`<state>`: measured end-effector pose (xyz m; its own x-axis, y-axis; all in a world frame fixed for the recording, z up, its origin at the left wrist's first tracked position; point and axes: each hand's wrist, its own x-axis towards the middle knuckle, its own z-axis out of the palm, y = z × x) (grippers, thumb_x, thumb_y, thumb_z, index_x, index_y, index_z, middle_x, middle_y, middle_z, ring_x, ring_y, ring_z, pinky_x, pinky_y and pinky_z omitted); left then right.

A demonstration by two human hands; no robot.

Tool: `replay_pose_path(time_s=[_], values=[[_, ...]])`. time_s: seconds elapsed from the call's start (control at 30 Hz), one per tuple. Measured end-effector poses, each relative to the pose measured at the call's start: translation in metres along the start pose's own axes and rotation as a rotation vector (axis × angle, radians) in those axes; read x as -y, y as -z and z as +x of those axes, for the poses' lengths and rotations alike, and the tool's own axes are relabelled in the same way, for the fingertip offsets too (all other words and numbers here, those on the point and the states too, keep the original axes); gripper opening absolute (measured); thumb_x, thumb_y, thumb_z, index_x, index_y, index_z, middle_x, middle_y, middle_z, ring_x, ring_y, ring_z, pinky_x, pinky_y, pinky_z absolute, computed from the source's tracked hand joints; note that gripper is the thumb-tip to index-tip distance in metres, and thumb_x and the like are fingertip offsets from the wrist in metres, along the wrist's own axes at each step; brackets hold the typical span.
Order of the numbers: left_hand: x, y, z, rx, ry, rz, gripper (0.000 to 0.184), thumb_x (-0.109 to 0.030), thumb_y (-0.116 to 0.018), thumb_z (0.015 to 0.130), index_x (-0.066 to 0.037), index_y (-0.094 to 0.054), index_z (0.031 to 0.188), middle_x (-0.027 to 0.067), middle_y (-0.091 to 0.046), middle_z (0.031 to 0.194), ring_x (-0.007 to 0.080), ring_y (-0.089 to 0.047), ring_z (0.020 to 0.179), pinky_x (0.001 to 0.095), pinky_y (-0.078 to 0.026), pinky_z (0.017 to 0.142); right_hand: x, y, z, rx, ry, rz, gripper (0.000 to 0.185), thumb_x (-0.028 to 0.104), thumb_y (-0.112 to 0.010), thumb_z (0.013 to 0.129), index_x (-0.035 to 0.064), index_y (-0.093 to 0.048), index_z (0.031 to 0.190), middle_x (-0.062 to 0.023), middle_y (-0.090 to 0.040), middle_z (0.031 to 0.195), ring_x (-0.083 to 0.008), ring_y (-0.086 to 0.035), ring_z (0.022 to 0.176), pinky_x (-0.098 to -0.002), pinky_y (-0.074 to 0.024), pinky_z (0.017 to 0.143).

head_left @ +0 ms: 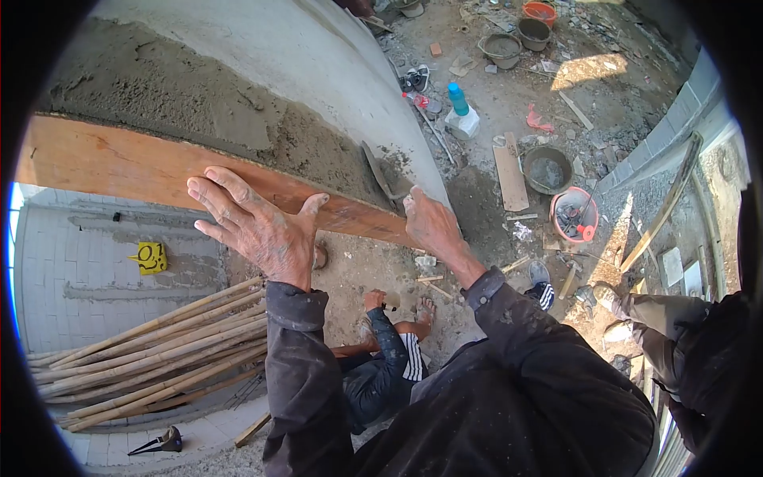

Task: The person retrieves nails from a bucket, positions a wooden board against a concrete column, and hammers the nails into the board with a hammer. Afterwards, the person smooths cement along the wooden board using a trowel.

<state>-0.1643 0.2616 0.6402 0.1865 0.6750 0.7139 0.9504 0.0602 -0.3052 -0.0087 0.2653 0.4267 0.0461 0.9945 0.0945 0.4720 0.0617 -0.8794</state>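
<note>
My left hand [266, 234] lies with its fingers spread against the face of a long wooden board [103, 155]. The board runs along the edge of a ledge covered in wet grey mortar [199, 99]. At the board's right end, my right hand [433, 226] is closed around the handle of a trowel [375, 169]. The handle itself is mostly hidden by my fingers. The trowel's blade rests at the mortar's right end, beside the pale wall [342, 87].
Below, one person [381, 366] sits on the ground; another [668, 326] stands at right. Bamboo poles [159, 358] lie lower left. Mortar buckets [548, 169], a red bucket [574, 213], a blue bottle [458, 98] and a plank [510, 175] are on the littered ground.
</note>
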Motion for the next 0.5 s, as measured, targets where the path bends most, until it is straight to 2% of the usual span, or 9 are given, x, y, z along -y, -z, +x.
replay_pose_path(time_s=[0.07, 0.13, 0.23, 0.27, 0.33, 0.43, 0.5], values=[[0.000, -0.001, -0.004, 0.015, -0.012, -0.011, 0.161, -0.055, -0.101, 0.051, -0.002, -0.004, 0.168, 0.0306, -0.004, 0.172, 0.0461, -0.007, 0.162, 0.0734, -0.016, 0.123, -0.001, 0.003, -0.007, 0.020, -0.039, 0.002, 0.026, 0.024, -0.053, 0.107, -0.0009, -0.053, 0.112, -0.0256, -0.068, 0.081, -0.0473, -0.070, 0.074, -0.0569, -0.0529, 0.063], [0.001, -0.002, -0.002, -0.012, -0.017, 0.043, 0.161, -0.061, -0.099, 0.052, -0.002, -0.004, 0.168, 0.0289, -0.007, 0.172, 0.0451, -0.009, 0.161, 0.0734, -0.023, 0.121, 0.038, 0.026, -0.004, -0.064, 0.084, 0.044, 0.026, 0.024, -0.052, 0.107, -0.0009, -0.054, 0.111, -0.0262, -0.069, 0.082, -0.0479, -0.070, 0.075, -0.0583, -0.0529, 0.065], [0.000, -0.001, -0.001, -0.002, -0.006, 0.047, 0.160, -0.060, -0.099, 0.053, -0.003, -0.004, 0.168, 0.0291, -0.007, 0.172, 0.0455, -0.010, 0.161, 0.0736, -0.023, 0.121, 0.045, 0.023, -0.007, -0.023, 0.064, -0.009, 0.026, 0.021, -0.052, 0.107, -0.0026, -0.053, 0.117, -0.0270, -0.069, 0.081, -0.0503, -0.069, 0.080, -0.0596, -0.0519, 0.070], [0.000, -0.001, 0.001, -0.015, 0.001, 0.045, 0.160, -0.060, -0.099, 0.053, -0.003, -0.004, 0.168, 0.0291, -0.007, 0.172, 0.0455, -0.010, 0.161, 0.0736, -0.023, 0.121, 0.033, 0.015, -0.001, -0.030, 0.075, -0.014, 0.026, 0.021, -0.052, 0.107, -0.0026, -0.053, 0.117, -0.0270, -0.069, 0.081, -0.0503, -0.069, 0.080, -0.0596, -0.0519, 0.070], [0.001, 0.001, -0.001, 0.012, -0.010, 0.003, 0.161, -0.055, -0.101, 0.052, -0.002, -0.003, 0.168, 0.0304, -0.005, 0.172, 0.0455, -0.007, 0.162, 0.0742, -0.018, 0.122, -0.007, -0.007, 0.005, 0.028, -0.037, -0.019, 0.026, 0.022, -0.051, 0.107, -0.0024, -0.053, 0.117, -0.0273, -0.069, 0.082, -0.0498, -0.069, 0.082, -0.0587, -0.0522, 0.072], [0.002, 0.000, -0.001, 0.010, -0.008, 0.003, 0.160, -0.057, -0.100, 0.052, -0.002, -0.004, 0.168, 0.0301, -0.005, 0.172, 0.0452, -0.007, 0.162, 0.0743, -0.017, 0.122, 0.000, 0.007, 0.010, 0.060, -0.044, 0.014, 0.028, 0.024, -0.050, 0.108, -0.0022, -0.053, 0.116, -0.0277, -0.070, 0.085, -0.0505, -0.069, 0.083, -0.0597, -0.0523, 0.074], [0.000, 0.001, 0.000, 0.015, 0.001, 0.008, 0.160, -0.058, -0.100, 0.052, -0.002, -0.005, 0.168, 0.0297, -0.005, 0.172, 0.0446, -0.007, 0.162, 0.0744, -0.017, 0.122, 0.031, 0.018, 0.000, 0.024, 0.005, 0.027, 0.028, 0.024, -0.049, 0.108, -0.0021, -0.053, 0.117, -0.0287, -0.070, 0.088, -0.0510, -0.069, 0.085, -0.0607, -0.0519, 0.075]])
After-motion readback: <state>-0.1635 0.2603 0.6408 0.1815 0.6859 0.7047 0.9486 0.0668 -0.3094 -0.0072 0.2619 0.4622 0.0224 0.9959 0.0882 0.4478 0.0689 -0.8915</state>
